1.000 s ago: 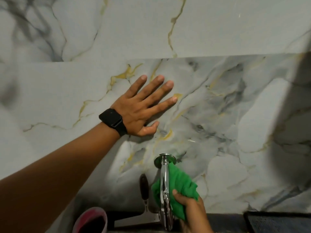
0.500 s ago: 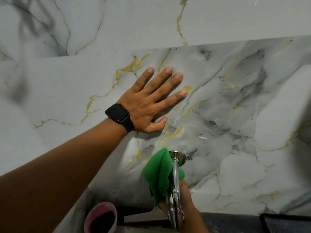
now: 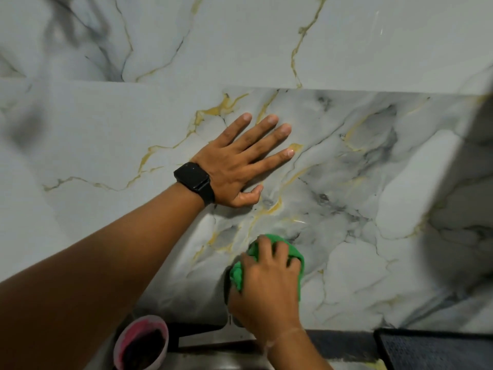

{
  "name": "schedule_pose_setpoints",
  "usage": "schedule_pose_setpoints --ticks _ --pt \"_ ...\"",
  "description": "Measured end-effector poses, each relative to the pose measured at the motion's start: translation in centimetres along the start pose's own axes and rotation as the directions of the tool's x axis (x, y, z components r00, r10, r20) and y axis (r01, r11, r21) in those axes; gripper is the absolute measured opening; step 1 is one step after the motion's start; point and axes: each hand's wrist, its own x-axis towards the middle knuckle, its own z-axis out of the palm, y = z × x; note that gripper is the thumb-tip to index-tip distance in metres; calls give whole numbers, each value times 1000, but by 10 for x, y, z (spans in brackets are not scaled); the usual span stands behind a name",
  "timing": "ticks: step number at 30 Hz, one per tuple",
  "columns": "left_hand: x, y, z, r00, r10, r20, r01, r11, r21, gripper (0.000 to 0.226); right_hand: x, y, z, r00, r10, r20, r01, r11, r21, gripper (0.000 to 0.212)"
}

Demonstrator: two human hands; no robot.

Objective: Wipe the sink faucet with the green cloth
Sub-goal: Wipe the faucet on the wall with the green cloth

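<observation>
Right hand (image 3: 266,289) clutching green cloth (image 3: 240,275), apparently over hidden faucet.

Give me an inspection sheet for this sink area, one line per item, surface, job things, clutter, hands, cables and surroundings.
Surface: marble-look wall with gold and grey veins; dark counter along the bottom.
Job's things: green cloth bunched over the top of the faucet; faucet itself hidden under cloth and hand.
Clutter: pink cup with dark contents at lower left; dark mat at lower right.
Hands: left hand flat on the wall, fingers spread, black watch on the wrist; right hand closed around the cloth.
Cables: nothing seen.
Surroundings: dark shadow on the wall at right; nothing else seen.
</observation>
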Motion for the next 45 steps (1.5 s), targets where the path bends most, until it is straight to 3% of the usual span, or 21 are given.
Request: schedule_pose_setpoints --ticks 3,5,6,8,10,12,14,15,18,19,21,23,25,26,28,30,33,38,42,45 --pt "0 0 -2 1000 4 11 -4 1000 -14 81 8 -13 -2 983 -116 140 142 971 -194 58" --pt "-1 1 -3 1000 -2 18 2 1000 -23 81 8 -11 -2 984 -118 134 141 973 -182 45" --pt "-1 1 -2 1000 -3 17 3 1000 -25 81 5 -8 0 993 -67 96 76 993 -89 44" --pt "-1 1 -1 1000 -3 10 4 1000 -18 80 -4 0 4 989 149 3 -146 963 227 68" --pt "-1 0 -2 1000 -3 4 3 1000 -4 80 -4 8 9 933 357 55 -336 803 492 88" --pt "0 0 -3 1000 -1 2 1 1000 -9 80 1 19 7 856 434 282 -491 510 706 82" --pt "0 1 -4 1000 0 12 0 1000 -8 80 -2 30 3 762 320 563 -614 78 786 60" --pt "0 2 -4 1000 1 18 0 1000 -4 79 -8 36 3 736 215 641 -644 -69 762 53" --pt "0 1 -3 1000 9 4 -9 1000 30 79 -30 51 16 752 46 658 -621 -285 730 47" --pt "-1 1 -3 1000 8 -2 -8 999 39 78 -38 53 23 774 34 633 -594 -309 743 47" --pt "0 2 -4 1000 19 -8 -19 999 49 77 -56 51 30 840 116 530 -506 -188 842 51" --pt "1 1 -6 1000 27 0 -27 998 56 76 -75 35 39 913 259 315 -365 174 915 59" --pt "1 0 -6 999 33 -1 -32 997 65 76 -89 16 52 932 359 51 -262 571 778 78" --pt "1 0 -7 1000 30 1 -30 997 69 76 -93 7 55 923 384 42 -292 624 725 89" --pt "3 0 -8 999 34 -10 -33 996 80 76 -89 3 48 899 436 42 -351 659 665 107" --pt "4 1 -9 999 35 -15 -34 996 78 75 -77 -5 40 879 474 -41 -370 735 569 111" --pt "4 2 -9 999 35 -8 -35 998 59 74 -70 -15 35 886 455 -87 -339 765 547 115" --pt "3 0 -8 1000 26 10 -26 998 50 75 -37 10 21 993 118 -28 -108 967 232 85" --pt "2 1 -9 1000 15 20 -15 1000 20 76 -6 5 1 979 -133 153 138 990 -22 49" --pt "2 1 -8 1000 10 10 -11 999 37 76 -21 0 1 960 -191 204 205 977 -51 42"
